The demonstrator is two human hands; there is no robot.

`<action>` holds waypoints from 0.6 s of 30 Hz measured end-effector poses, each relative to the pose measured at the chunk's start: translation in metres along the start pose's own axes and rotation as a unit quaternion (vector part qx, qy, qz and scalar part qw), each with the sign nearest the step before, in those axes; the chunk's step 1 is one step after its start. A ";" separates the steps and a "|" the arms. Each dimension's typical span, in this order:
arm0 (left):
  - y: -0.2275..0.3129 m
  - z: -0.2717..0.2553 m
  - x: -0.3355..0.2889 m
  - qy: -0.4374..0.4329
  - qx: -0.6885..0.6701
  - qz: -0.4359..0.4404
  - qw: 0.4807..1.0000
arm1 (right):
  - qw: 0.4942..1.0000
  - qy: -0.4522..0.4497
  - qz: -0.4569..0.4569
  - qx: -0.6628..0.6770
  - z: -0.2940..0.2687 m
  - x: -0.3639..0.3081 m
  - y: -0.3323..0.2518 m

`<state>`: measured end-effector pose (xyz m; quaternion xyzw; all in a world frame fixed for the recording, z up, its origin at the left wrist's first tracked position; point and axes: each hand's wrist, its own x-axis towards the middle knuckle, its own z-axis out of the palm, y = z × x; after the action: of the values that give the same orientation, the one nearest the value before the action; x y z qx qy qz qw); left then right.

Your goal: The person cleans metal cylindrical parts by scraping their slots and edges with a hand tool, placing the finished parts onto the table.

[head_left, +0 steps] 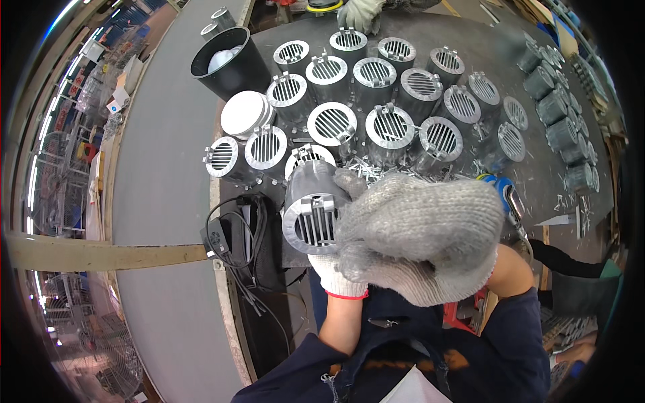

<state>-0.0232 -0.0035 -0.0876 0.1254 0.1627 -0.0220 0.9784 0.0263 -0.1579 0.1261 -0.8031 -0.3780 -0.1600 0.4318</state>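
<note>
A metal cylinder with a slotted end grate (pixel 309 211) is tilted toward me at the near side of the table. My left hand (pixel 339 277), in a white glove with a red cuff, holds it from underneath; most of its fingers are hidden. Large and close to the camera, my right hand (pixel 423 235) wears a grey knit glove. Its curled fingers press against the right side of the grate, and what they pinch is hidden. Just beyond, similar grated cylinders (pixel 332 124) stand on the dark table around a pile of small metal pins (pixel 368 172).
A black bucket (pixel 228 66) and white round lids (pixel 246 114) stand at the left. A blue hand tool (pixel 507 195) lies right of my right hand. More cylinders (pixel 564 127) line the right side. Another person's gloved hand (pixel 361 15) is at the far edge. Cables (pixel 252 269) hang near left.
</note>
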 end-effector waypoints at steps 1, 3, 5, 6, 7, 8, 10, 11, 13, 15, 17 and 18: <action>-0.001 -0.001 0.000 -0.003 -0.002 -0.001 1.000 | 1.000 0.013 -0.001 0.017 0.000 0.002 0.000; -0.003 -0.002 0.000 -0.005 -0.006 -0.004 1.000 | 0.994 0.022 0.008 0.105 -0.005 0.005 0.002; -0.004 -0.001 0.001 -0.009 -0.007 -0.005 1.000 | 0.993 0.003 0.001 0.122 -0.004 0.006 0.006; -0.005 0.000 0.001 -0.010 -0.007 -0.007 1.000 | 0.993 -0.003 0.004 0.116 0.000 0.005 0.009; -0.005 0.000 0.001 -0.011 -0.009 -0.008 1.000 | 0.994 -0.008 0.007 0.111 0.004 0.005 0.011; -0.006 0.001 0.001 -0.014 -0.010 -0.008 1.000 | 0.994 -0.004 0.020 0.111 0.014 0.004 0.012; -0.007 0.002 0.000 -0.018 -0.012 -0.009 1.000 | 0.996 -0.019 -0.007 0.086 0.022 0.000 0.016; -0.007 0.002 0.000 -0.019 -0.013 -0.010 1.000 | 0.996 -0.039 -0.048 0.060 0.022 -0.001 0.020; -0.008 0.002 -0.001 -0.023 -0.014 -0.011 1.000 | 0.994 -0.073 -0.080 0.006 0.023 -0.005 0.025; -0.009 0.004 -0.001 -0.025 -0.016 -0.015 0.999 | 0.992 -0.102 -0.070 -0.032 0.024 -0.008 0.028; -0.007 0.011 -0.002 -0.027 -0.022 -0.017 0.999 | 0.987 -0.137 -0.074 -0.032 0.027 -0.008 0.028; -0.007 0.017 -0.002 -0.031 -0.025 -0.018 0.999 | 0.987 -0.143 -0.073 -0.021 0.025 -0.007 0.029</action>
<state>-0.0204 -0.0148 -0.0725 0.0968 0.1354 -0.0394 0.9853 0.0413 -0.1508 0.0910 -0.7969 -0.4902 -0.0823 0.3433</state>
